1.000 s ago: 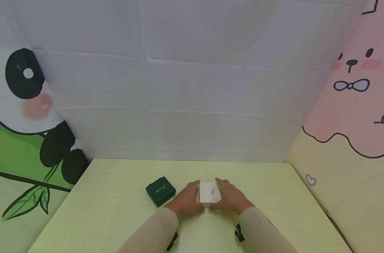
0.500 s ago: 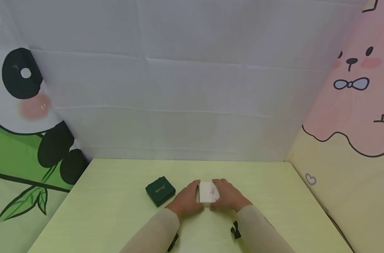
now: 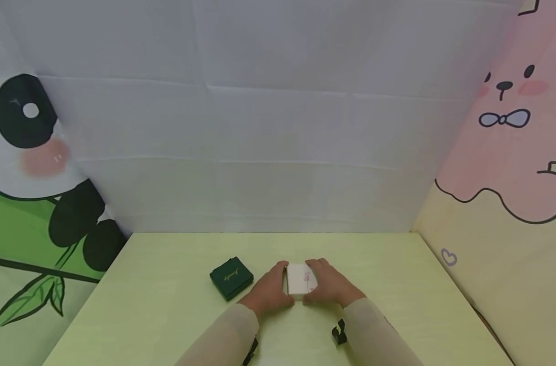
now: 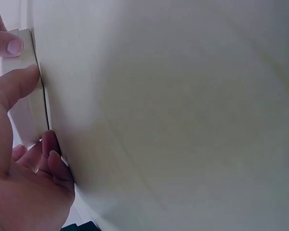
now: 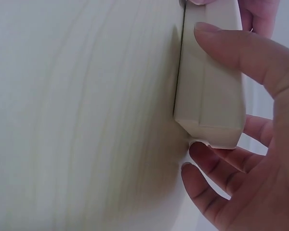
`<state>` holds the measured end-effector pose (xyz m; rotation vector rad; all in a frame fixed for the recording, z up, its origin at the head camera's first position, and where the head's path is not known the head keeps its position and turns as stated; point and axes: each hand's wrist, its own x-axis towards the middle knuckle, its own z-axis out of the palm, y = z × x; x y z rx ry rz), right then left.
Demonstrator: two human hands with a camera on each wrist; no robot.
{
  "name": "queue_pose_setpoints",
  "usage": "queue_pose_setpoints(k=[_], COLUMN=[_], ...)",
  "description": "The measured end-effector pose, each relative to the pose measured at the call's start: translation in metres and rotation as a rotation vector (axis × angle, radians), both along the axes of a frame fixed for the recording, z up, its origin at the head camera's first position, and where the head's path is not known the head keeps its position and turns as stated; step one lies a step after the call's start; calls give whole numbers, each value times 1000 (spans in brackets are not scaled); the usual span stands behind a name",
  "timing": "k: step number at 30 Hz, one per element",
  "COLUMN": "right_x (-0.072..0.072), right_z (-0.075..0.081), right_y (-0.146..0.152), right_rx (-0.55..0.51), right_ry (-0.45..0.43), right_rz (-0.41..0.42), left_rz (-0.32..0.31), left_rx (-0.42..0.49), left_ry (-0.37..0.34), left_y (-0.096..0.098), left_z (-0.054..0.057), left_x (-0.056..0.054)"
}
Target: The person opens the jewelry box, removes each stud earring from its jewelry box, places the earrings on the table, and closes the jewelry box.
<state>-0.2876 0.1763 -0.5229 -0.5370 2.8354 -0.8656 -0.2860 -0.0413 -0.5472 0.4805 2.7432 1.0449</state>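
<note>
A small white box (image 3: 298,278) with a pink flower print on its top lies on the table between my two hands. My left hand (image 3: 269,291) grips its left end, thumb at the near side and fingers round the far side. From the right, my right hand (image 3: 331,285) holds the other end and covers part of the top. In the right wrist view the thumb (image 5: 236,50) presses the near side wall of the box (image 5: 209,91), with the fingertips low by its end. The left wrist view shows both thumbs on that same wall.
A dark green box (image 3: 232,278) with gold lettering lies just left of my left hand. The pale yellow table (image 3: 168,305) meets a white sheet (image 3: 278,193) at the back. Cartoon-printed walls stand at both sides. A black strap (image 3: 339,331) hangs by the right sleeve.
My right hand has shifted slightly left, closing in on the box and covering more of its printed top. The left hand has stayed at its end. The head view has shifted a little.
</note>
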Motion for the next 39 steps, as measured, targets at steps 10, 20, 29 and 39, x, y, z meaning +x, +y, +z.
queue_pose_setpoints(k=[10,20,29,39], right_x=[0,6,14,35], right_z=[-6,-1,-5,-2], right_y=[3,1,-6,-22], right_rx=[-11,-16,-83,-137], right_ry=[-19,-31,-14,-29], right_rz=[7,34,38,44], left_rz=[-13,-44,-63,-43], left_rx=[32,18,4,9], left_ry=[1,28,17,15], left_y=[2,-2,-15,-34], left_z=[-3,4,12,23], left_x=[1,7,12,40])
